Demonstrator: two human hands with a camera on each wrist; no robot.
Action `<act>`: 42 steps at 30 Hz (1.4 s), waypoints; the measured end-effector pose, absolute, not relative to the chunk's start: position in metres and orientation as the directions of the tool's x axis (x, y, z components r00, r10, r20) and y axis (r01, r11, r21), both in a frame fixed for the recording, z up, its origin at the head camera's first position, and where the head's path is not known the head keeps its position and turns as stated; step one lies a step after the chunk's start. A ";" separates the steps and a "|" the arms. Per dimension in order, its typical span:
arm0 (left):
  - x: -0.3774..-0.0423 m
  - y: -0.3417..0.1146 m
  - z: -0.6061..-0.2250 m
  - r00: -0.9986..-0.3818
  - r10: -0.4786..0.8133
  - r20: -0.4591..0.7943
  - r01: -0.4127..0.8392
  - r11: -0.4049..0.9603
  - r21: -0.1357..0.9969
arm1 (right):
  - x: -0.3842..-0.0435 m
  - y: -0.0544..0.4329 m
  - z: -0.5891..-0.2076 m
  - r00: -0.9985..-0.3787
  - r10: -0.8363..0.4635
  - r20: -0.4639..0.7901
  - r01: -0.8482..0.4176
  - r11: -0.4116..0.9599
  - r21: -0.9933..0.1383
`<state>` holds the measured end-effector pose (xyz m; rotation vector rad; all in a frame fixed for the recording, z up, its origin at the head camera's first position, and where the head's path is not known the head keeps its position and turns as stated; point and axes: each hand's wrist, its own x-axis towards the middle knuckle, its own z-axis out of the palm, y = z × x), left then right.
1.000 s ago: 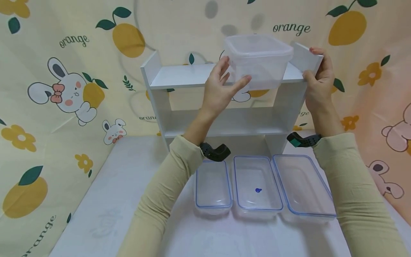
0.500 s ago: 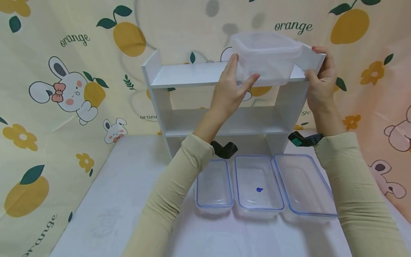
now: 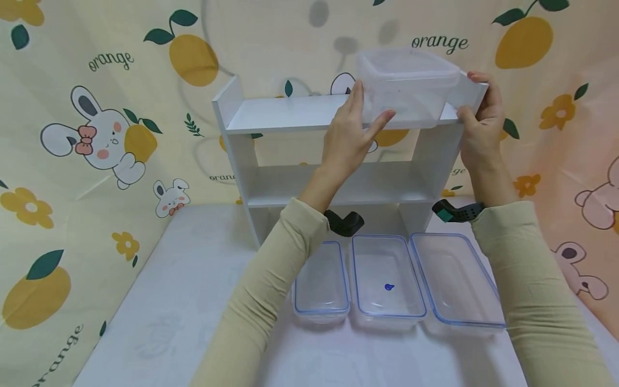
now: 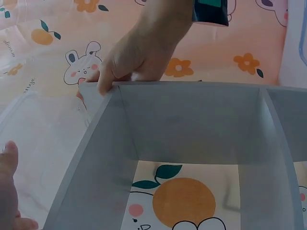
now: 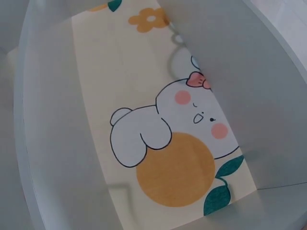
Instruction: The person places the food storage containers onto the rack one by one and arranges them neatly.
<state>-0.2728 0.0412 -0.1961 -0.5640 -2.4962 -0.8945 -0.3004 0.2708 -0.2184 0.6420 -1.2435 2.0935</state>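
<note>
A clear lidded plastic container (image 3: 406, 99) sits at the right end of the top board of a white shelf (image 3: 285, 113), overlapping its front edge in the head view. My left hand (image 3: 344, 134) rests against the container's left front corner, fingers straight along the side and thumb across the front. In the left wrist view, parts of its fingers (image 4: 7, 163) show beside the container (image 4: 43, 139). With my right hand (image 3: 483, 126) I grip the shelf's upright right side panel, thumb in front. The right wrist view shows only the shelf's inner boards (image 5: 62, 124) and the backdrop.
Three clear containers with blue seals stand in a row on the white table before the shelf: a small one (image 3: 321, 285), a middle one (image 3: 389, 269) and a larger one (image 3: 456, 279). A patterned cloth (image 3: 96, 242) hangs behind and at both sides.
The container has shifted right along the top board towards the right side panel, with my left hand moving along against it. My right hand keeps its grip on the panel.
</note>
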 end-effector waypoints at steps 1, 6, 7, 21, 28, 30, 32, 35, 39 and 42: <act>-0.273 0.040 -0.196 -0.828 0.227 0.513 0.504 0.705 0.500 | -0.300 0.270 -0.219 -0.695 0.257 0.671 -0.713 -0.367 -0.598; -0.269 0.036 -0.199 -0.822 0.229 0.521 0.526 0.656 0.541 | -0.301 0.269 -0.219 -0.702 0.263 0.662 -0.707 -0.368 -0.604; -0.267 0.035 -0.200 -0.818 0.228 0.529 0.535 0.640 0.551 | -0.301 0.269 -0.219 -0.702 0.263 0.661 -0.707 -0.370 -0.603; -0.244 0.028 -0.224 -0.677 0.251 0.691 0.706 0.484 0.516 | -0.302 0.270 -0.216 -0.697 0.248 0.673 -0.713 -0.340 -0.613; -0.234 0.019 -0.247 -0.626 0.269 0.732 0.751 0.459 0.474 | -0.303 0.270 -0.214 -0.701 0.231 0.674 -0.712 -0.264 -0.650; -0.231 0.016 -0.255 -0.619 0.267 0.738 0.758 0.449 0.473 | -0.303 0.270 -0.214 -0.710 0.232 0.665 -0.704 -0.260 -0.661; -0.227 0.013 -0.263 -0.623 0.267 0.735 0.757 0.441 0.482 | -0.302 0.270 -0.213 -0.720 0.234 0.653 -0.694 -0.263 -0.670; -0.222 0.009 -0.274 -0.636 0.283 0.718 0.757 0.409 0.509 | -0.300 0.269 -0.213 -0.737 0.231 0.635 -0.675 -0.272 -0.686; -0.214 0.003 -0.286 -0.644 0.297 0.705 0.760 0.353 0.545 | -0.301 0.269 -0.214 -0.726 0.222 0.651 -0.687 -0.276 -0.672; -0.207 -0.001 -0.293 -0.651 0.311 0.693 0.759 0.306 0.575 | -0.303 0.268 -0.215 -0.706 0.230 0.670 -0.707 -0.267 -0.654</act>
